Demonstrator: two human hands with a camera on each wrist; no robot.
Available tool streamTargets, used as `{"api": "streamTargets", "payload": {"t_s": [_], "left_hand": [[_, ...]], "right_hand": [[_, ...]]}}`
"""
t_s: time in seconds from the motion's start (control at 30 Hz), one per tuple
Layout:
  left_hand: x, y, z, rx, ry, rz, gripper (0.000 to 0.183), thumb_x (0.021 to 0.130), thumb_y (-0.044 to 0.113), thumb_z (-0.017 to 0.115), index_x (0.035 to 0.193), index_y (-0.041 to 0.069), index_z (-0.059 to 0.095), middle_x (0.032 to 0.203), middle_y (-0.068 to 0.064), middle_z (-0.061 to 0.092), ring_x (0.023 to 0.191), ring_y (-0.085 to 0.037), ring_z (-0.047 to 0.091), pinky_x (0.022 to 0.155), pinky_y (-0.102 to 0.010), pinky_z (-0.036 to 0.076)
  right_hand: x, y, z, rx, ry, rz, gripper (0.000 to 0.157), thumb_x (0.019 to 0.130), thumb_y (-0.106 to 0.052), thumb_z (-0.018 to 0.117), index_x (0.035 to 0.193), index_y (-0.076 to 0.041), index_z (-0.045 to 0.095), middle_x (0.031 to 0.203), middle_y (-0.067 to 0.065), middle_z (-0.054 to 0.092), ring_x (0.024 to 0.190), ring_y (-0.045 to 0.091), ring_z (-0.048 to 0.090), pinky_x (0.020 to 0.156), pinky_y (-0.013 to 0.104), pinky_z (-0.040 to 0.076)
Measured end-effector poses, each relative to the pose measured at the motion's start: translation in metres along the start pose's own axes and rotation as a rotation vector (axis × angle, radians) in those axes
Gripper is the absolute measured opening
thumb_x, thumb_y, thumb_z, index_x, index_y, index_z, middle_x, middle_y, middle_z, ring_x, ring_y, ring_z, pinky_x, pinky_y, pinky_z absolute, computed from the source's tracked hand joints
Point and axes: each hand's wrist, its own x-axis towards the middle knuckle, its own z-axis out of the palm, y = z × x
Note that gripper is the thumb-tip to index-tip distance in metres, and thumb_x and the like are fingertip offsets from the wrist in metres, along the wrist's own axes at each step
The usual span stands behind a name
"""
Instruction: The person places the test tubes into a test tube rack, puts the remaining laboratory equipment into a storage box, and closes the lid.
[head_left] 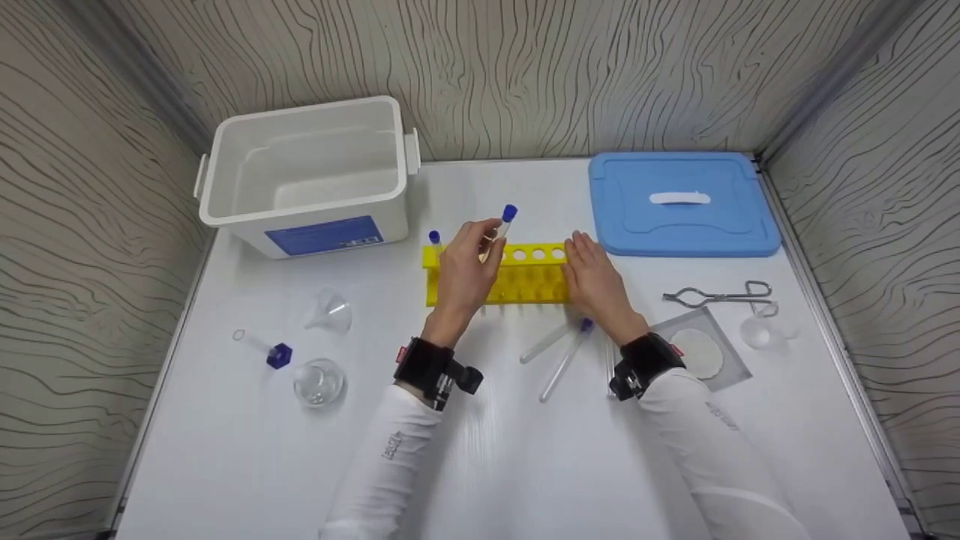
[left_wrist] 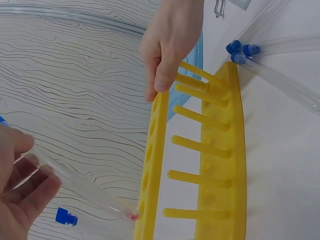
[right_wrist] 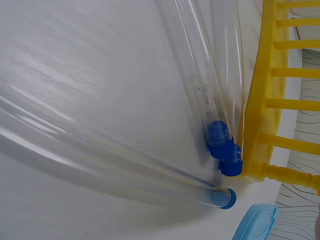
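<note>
My left hand (head_left: 466, 274) pinches a clear test tube (left_wrist: 82, 180) with a blue cap (head_left: 510, 213). The tube leans over the yellow test tube rack (head_left: 525, 289), its reddish lower tip beside a hole in the top bar. At the rack's right end, my right hand (head_left: 598, 283) holds the top bar, thumb and fingers showing in the left wrist view. Another tube with a blue cap (head_left: 434, 237) stands at the rack's left end. Loose capped test tubes (head_left: 566, 367) lie in front of the rack, their blue caps (right_wrist: 220, 140) close together in the right wrist view.
A white bin (head_left: 315, 217) stands back left, a blue lid (head_left: 682, 225) back right. At left are a funnel (head_left: 330, 311), a glass flask (head_left: 319, 382) and a measuring cylinder (head_left: 279, 355). Tongs (head_left: 712, 297), a gauze mat (head_left: 697, 354) and a small beaker (head_left: 757, 332) lie right.
</note>
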Motion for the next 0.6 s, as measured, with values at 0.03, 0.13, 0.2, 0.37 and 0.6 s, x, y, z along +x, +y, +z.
{"api": "streamTargets", "payload": {"t_s": [0.03,0.13,0.2,0.37,0.6], "left_hand": [[0.001,0.0,-0.001,-0.004,0.006,0.003,0.029,0.098,0.019,0.062,0.125,0.01,0.063,0.111,-0.007,0.068,0.094,-0.017,0.067,0.089,-0.022,0.057],[0.005,-0.002,-0.003,-0.021,0.02,0.012,0.029,0.098,0.019,0.062,0.124,0.009,0.062,0.111,-0.008,0.068,0.095,-0.017,0.068,0.09,-0.025,0.058],[0.008,-0.002,-0.005,-0.042,0.023,0.012,0.029,0.098,0.019,0.062,0.125,0.008,0.062,0.112,-0.008,0.068,0.097,-0.017,0.068,0.092,-0.028,0.058],[0.012,-0.003,-0.008,-0.076,0.028,-0.003,0.03,0.098,0.019,0.062,0.126,0.008,0.061,0.116,-0.008,0.067,0.103,-0.018,0.068,0.095,-0.031,0.058],[0.013,-0.007,-0.005,-0.081,0.051,-0.019,0.029,0.098,0.019,0.062,0.125,0.008,0.062,0.117,-0.008,0.068,0.108,-0.017,0.068,0.097,-0.027,0.056]], "right_hand": [[0.0,0.0,0.001,0.002,0.013,-0.007,0.056,0.107,-0.028,0.034,0.151,0.005,0.032,0.162,0.022,0.028,0.153,0.036,0.024,0.127,0.049,0.017],[-0.001,0.001,0.002,0.011,0.05,-0.03,0.054,0.106,-0.025,0.035,0.149,0.007,0.035,0.16,0.024,0.031,0.151,0.037,0.027,0.126,0.049,0.019],[-0.002,0.001,0.001,0.019,0.06,-0.034,0.053,0.106,-0.025,0.036,0.149,0.006,0.036,0.159,0.024,0.032,0.151,0.037,0.027,0.126,0.049,0.019],[-0.001,0.0,0.0,0.013,0.034,-0.015,0.055,0.107,-0.028,0.034,0.151,0.005,0.033,0.161,0.022,0.029,0.152,0.036,0.025,0.127,0.049,0.019],[-0.001,-0.001,0.0,0.001,0.015,-0.009,0.056,0.107,-0.028,0.033,0.152,0.004,0.031,0.162,0.021,0.027,0.153,0.035,0.024,0.127,0.049,0.018]]}}
